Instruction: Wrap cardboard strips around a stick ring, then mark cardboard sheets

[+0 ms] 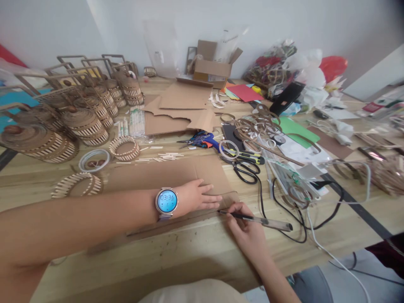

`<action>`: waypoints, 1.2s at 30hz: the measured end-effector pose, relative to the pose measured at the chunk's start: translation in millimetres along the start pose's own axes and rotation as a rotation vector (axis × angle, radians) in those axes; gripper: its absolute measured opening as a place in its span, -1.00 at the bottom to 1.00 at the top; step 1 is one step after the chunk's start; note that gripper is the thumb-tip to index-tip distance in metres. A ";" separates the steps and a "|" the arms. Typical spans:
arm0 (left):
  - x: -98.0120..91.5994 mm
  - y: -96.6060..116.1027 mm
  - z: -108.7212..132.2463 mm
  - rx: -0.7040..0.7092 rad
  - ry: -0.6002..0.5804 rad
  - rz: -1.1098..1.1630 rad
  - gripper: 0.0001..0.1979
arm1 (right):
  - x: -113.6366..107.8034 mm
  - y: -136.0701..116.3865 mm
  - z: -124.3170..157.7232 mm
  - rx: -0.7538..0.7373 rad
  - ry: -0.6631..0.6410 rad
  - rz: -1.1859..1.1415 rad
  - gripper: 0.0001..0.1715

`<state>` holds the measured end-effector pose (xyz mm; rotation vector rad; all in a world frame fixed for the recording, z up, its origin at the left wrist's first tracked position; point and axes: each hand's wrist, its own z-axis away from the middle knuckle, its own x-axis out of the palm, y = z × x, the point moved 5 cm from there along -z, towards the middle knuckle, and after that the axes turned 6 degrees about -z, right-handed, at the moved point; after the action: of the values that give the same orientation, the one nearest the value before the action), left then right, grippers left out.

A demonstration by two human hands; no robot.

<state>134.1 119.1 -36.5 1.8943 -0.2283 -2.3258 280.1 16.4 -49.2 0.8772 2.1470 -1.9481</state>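
Observation:
My left hand (198,195) lies flat with fingers stretched out, pressing on a sheet of brown cardboard (170,174) and on a clear ruler (229,200) at its near edge. A watch (166,201) sits on that wrist. My right hand (244,227) is closed in a pinch on a pen (261,220), whose tip touches the ruler's edge just right of my left fingertips. The cardboard rests on the wooden table (195,252).
Black scissors (246,170), a yellow-black cutter (249,157) and a blue glue gun (203,141) lie beyond the cardboard. Round stick-and-cardboard baskets (82,122) crowd the far left. Black and white cables (293,214) trail to the right. A cardboard box (210,67) and bags stand by the wall.

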 end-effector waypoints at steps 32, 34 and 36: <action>15.8 -2.6 -3.1 0.045 -0.009 -0.461 -0.16 | 1.9 -8.0 6.2 -0.036 0.003 0.004 -0.87; 14.9 -2.5 -3.4 0.040 0.012 -0.445 -0.19 | 11.8 -9.2 7.7 -0.043 -0.021 -0.002 -0.87; 14.4 -1.9 -3.9 0.039 0.035 -0.428 -0.23 | 18.5 -9.2 8.7 -0.049 -0.041 -0.006 -0.87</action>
<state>135.1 118.0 -51.5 2.1799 0.1553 -2.5537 257.9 14.3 -51.0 0.8171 2.1672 -1.8908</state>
